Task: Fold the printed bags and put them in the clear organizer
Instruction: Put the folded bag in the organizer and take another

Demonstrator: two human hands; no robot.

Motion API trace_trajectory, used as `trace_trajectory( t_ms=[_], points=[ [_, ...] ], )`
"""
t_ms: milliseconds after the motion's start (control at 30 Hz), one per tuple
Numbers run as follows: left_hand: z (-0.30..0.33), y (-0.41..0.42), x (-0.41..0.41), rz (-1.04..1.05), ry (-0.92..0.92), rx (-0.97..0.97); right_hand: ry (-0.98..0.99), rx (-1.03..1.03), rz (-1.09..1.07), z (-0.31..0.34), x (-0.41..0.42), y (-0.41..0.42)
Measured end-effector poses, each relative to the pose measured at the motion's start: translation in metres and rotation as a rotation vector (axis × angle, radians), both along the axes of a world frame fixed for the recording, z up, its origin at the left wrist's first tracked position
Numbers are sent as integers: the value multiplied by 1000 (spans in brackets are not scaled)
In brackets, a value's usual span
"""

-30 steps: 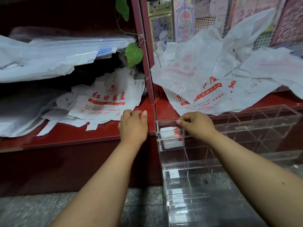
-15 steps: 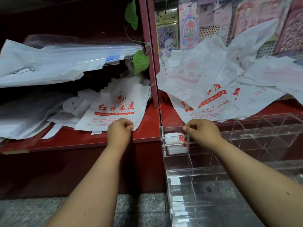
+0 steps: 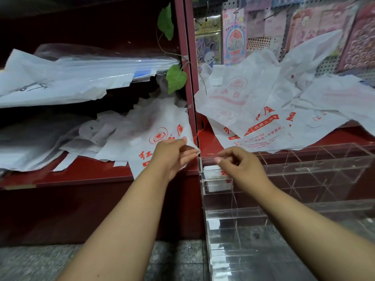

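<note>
My left hand (image 3: pixel 172 157) pinches the lower right corner of a white bag with red print (image 3: pixel 146 138) and holds it lifted off the red shelf (image 3: pixel 81 175). My right hand (image 3: pixel 241 167) hovers over the top left compartment of the clear organizer (image 3: pixel 304 169), fingers loosely curled, holding nothing. A folded printed bag (image 3: pixel 213 177) sits in that compartment, partly hidden by my right hand. More printed bags (image 3: pixel 253 110) lie in a loose heap on the shelf behind the organizer.
Clear and white plastic sheets (image 3: pixel 60 82) pile up on the left of the shelf. A red post (image 3: pixel 189 67) with a green vine leaf (image 3: pixel 176 78) divides the shelf. Packaged goods (image 3: pixel 235 35) hang on pegboard behind. Grey stone floor (image 3: pixel 176 256) lies below.
My left hand took hold of the bag's corner and pulled it up and to the right. My right hand lifted slightly off the organizer's rim.
</note>
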State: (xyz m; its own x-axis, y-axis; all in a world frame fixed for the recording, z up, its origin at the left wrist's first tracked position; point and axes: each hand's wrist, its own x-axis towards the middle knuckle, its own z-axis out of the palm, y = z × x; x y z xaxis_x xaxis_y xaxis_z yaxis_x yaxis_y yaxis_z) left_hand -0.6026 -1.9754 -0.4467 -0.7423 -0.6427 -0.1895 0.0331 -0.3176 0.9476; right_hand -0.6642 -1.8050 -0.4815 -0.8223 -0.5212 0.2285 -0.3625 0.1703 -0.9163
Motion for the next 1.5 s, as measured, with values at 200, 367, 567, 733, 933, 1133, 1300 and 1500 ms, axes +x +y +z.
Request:
trace_trajectory(
  t_ms=[200, 367, 567, 733, 933, 1133, 1300, 1500],
  points=[
    [13, 40, -3, -252, 13, 383, -222, 57, -18, -5, 10, 5],
    [15, 54, 2, -332, -19, 351, -279, 16, -85, -3, -2, 15],
    [13, 10, 13, 19, -218, -140, -639, -93, -197, -6, -21, 27],
    [3, -33, 43, 71, -828, -797, -752, -71, -326, -15, -32, 44],
    [-11, -24, 56, -258, -1062, -714, -648, -64, -377, -20, -34, 45],
    [-47, -20, 50, 69, -600, -595, -576, -86, -376, -25, -36, 47],
    [-60, -11, 51, 88, -509, -424, -438, -59, -365, -17, -35, 54],
    [-64, -12, 53, 65, -381, -330, -630, -50, -140, -7, -41, 74]
  ],
)
